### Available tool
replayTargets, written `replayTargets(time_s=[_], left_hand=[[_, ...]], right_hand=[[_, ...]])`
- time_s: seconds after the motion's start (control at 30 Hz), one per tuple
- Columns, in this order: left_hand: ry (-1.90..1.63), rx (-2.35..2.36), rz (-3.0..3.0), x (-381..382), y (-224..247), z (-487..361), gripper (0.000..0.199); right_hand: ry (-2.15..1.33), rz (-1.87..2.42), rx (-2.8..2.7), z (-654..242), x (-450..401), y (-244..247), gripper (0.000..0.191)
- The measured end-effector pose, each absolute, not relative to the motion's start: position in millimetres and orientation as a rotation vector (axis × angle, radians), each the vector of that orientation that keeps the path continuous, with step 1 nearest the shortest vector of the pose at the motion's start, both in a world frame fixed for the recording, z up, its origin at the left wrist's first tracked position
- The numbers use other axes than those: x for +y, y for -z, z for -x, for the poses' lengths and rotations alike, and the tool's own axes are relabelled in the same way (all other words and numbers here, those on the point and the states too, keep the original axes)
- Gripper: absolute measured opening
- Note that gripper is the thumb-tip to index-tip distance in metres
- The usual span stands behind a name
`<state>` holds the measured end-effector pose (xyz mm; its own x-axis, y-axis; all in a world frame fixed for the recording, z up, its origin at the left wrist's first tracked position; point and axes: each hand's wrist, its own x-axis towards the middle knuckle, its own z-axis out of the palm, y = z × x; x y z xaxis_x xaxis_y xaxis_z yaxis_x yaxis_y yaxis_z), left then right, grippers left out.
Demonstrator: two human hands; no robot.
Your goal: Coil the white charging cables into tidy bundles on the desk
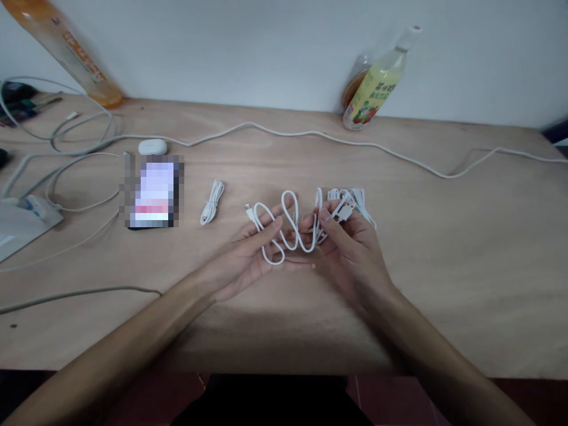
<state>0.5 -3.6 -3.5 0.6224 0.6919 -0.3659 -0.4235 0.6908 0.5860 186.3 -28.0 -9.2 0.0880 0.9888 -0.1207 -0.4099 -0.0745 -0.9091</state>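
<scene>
1 wht cable [307,251] is held in loops over the wood-grain table [452,272], pinched by half-curled L hand [248,254] & R hand [357,245]. 1 wht bundle [213,202] is set nearby. Farther back, an orange btl [80,56] & yellow-label btl [376,86] are stood by pale wall [239,53]; reddish floor [390,399] is seen below.

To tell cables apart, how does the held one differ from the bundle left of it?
The held cable forms loose loops; the bundled cable is folded compactly. The held cable is in your left hand and right hand; the bundled cable lies on the table. Both are white.
</scene>
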Motion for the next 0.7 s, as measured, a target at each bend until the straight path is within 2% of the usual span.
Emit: replayTargets(time_s=[0.33, 0.7], left_hand=[[-0.640, 0.606, -0.617, -3.8, -5.2, -0.7, 0.079], [-0.558, 0.433, -0.530, 3.5, -3.9, 5.0, 0.065]], right_hand=[[-1.338, 1.054, -0.783, -187.1, -27.1, 9.6, 0.032], [-1.333, 1.073, -0.751, -188.7, -26.6, 11.7, 0.030]])
